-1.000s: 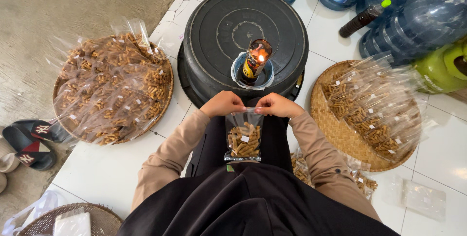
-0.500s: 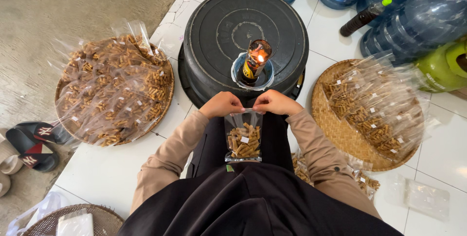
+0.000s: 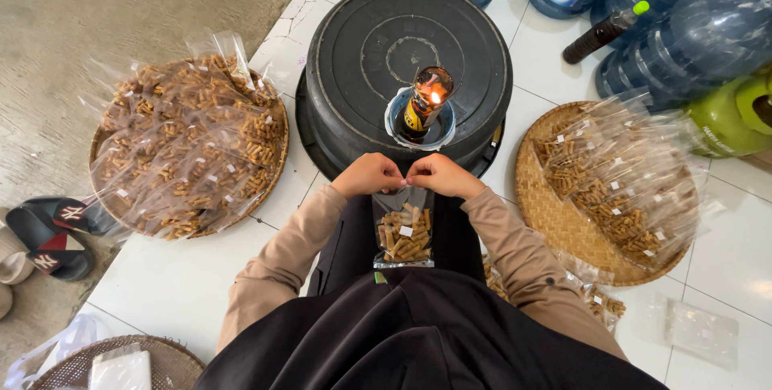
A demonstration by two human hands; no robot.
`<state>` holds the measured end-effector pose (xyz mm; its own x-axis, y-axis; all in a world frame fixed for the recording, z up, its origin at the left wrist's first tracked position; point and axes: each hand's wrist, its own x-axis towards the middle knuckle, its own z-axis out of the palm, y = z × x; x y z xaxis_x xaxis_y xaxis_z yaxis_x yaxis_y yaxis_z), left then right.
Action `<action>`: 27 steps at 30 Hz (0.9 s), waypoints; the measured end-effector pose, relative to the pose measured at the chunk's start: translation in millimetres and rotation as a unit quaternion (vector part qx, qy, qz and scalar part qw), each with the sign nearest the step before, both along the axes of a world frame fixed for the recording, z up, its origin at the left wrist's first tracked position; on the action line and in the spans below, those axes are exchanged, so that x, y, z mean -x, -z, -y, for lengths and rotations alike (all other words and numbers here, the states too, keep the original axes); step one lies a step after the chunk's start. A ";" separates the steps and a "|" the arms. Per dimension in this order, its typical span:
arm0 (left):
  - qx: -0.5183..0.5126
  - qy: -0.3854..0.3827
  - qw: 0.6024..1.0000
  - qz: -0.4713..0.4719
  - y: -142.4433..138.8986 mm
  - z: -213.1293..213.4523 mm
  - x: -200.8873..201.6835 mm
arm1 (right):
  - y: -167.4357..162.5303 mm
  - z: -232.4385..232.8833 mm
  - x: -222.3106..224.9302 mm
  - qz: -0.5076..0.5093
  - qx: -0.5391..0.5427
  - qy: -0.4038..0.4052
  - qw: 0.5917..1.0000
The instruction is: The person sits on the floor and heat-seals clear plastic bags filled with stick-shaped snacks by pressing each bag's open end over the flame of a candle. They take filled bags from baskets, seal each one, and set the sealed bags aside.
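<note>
Pinching the snack bag's (image 3: 404, 233) top, both hands (image 3: 367, 174) (image 3: 442, 175) risk scorching fingers or plastic at the flame (image 3: 435, 97).

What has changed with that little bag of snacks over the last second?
Very little. Both hands, left and right, kept their grip on the top edge of the small clear plastic bag of brown snack sticks, which hangs just below the lit bottle lamp; no clear shift shows. The black round upturned tub and the two woven trays of filled bags stayed put.
</note>
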<state>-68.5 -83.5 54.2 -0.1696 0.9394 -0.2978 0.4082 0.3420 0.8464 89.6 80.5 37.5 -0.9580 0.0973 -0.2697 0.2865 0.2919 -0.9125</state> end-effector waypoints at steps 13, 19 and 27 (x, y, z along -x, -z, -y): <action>-0.216 0.081 0.965 -0.126 7.2 13.9 2.4 | 17.7 15.6 -12.9 -0.085 0.106 0.073 0.988; -0.225 0.089 0.966 -0.089 7.7 34.6 12.1 | 17.7 20.5 -20.7 -0.105 0.054 0.075 0.990; -0.219 0.082 0.967 -0.102 6.6 55.4 26.7 | 12.3 23.5 -21.9 -0.116 0.023 0.069 0.991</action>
